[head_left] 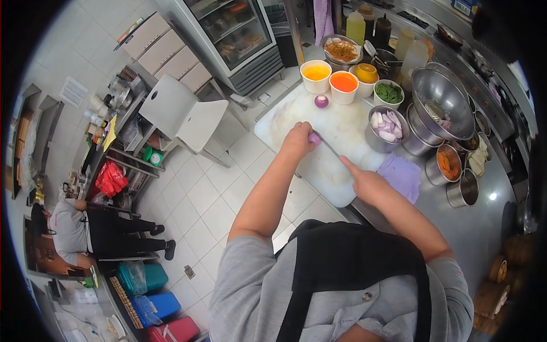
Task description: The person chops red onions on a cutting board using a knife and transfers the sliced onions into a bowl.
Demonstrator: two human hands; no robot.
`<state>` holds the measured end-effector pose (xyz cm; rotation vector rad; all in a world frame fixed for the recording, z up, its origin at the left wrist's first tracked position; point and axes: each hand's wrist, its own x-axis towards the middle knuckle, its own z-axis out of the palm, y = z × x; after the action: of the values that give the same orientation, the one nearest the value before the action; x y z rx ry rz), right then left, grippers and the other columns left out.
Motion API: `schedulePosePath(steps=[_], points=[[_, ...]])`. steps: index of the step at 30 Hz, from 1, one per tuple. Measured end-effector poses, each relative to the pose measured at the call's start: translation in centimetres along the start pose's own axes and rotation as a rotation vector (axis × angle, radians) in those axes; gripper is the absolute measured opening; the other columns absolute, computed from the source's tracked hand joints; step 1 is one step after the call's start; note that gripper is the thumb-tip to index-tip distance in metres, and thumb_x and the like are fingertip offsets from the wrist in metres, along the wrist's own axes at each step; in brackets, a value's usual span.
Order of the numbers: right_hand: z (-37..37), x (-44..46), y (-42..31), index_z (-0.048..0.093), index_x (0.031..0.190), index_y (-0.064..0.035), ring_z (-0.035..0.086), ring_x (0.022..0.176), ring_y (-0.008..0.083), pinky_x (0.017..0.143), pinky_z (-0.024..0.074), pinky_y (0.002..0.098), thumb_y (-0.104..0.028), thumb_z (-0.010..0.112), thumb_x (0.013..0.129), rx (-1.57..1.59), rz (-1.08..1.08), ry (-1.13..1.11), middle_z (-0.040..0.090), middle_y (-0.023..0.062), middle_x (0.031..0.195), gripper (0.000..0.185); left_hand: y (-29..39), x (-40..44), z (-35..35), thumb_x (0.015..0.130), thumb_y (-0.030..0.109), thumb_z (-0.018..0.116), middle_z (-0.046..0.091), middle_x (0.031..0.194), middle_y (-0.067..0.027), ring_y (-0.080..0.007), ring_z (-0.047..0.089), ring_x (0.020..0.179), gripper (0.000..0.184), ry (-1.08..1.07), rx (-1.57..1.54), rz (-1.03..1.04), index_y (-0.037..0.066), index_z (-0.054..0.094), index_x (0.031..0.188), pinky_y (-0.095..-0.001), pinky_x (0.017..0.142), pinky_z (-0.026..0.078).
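Observation:
On the white cutting board (333,171), my left hand (298,141) is closed around a small purple onion piece (314,138). A knife (330,148) is gripped in my right hand (363,181), its blade reaching toward that piece. Another purple onion (321,101) lies farther up the board. To the right stands a metal pot (388,142) filled with cut onion (387,125). Beside my right hand lies a purple cloth (400,174).
White tubs of yellow sauce (315,84) and orange sauce (344,95) line the board's far edge, near a tub of green leaves (389,101). A large metal bowl (424,85) and several pots stand right. A co-worker (74,231) is at the left counter, beyond a chair (199,122).

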<state>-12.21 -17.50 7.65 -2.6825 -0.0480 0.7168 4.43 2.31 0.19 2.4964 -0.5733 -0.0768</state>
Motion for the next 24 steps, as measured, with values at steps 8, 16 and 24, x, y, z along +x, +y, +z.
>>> schedulePosePath(steps=[8, 16, 24], points=[[-1.7, -1.7, -0.9, 0.014, 0.154, -0.0355, 0.065, 0.080, 0.0363, 0.075, 0.0502, 0.0456, -0.005, 0.044, 0.086, 0.025, -0.024, 0.023, 0.065, 0.0241, 0.091, 0.080, 0.1, -0.1, 0.1, 0.066, 0.011, 0.079, 0.058, 0.102, -0.0148, -0.0318, 0.063, 0.093, 0.042, 0.022, -0.013, -0.021, 0.005, 0.057, 0.101, -0.0383, 0.081, 0.052], [-0.6, 1.0, -0.6, 0.014, 0.153, -0.0349, 0.063, 0.074, 0.0376, 0.073, 0.0494, 0.0467, -0.005, 0.045, 0.086, 0.101, -0.034, 0.067, 0.063, 0.0253, 0.080, 0.080, 0.4, -0.6, -0.3, 0.067, 0.009, 0.079, 0.059, 0.102, -0.0147, -0.0308, 0.063, 0.092, 0.041, 0.034, -0.009, -0.009, 0.004, 0.057, 0.101, -0.0384, 0.081, 0.052], [0.6, 2.8, -1.0, 0.014, 0.153, -0.0362, 0.065, 0.080, 0.0368, 0.075, 0.0502, 0.0457, -0.005, 0.044, 0.086, 0.039, -0.019, 0.064, 0.065, 0.0247, 0.090, 0.080, 0.1, -0.6, -0.1, 0.067, 0.010, 0.079, 0.059, 0.101, -0.0151, -0.0309, 0.064, 0.091, 0.041, 0.063, -0.012, -0.010, 0.003, 0.056, 0.100, -0.0381, 0.080, 0.053]])
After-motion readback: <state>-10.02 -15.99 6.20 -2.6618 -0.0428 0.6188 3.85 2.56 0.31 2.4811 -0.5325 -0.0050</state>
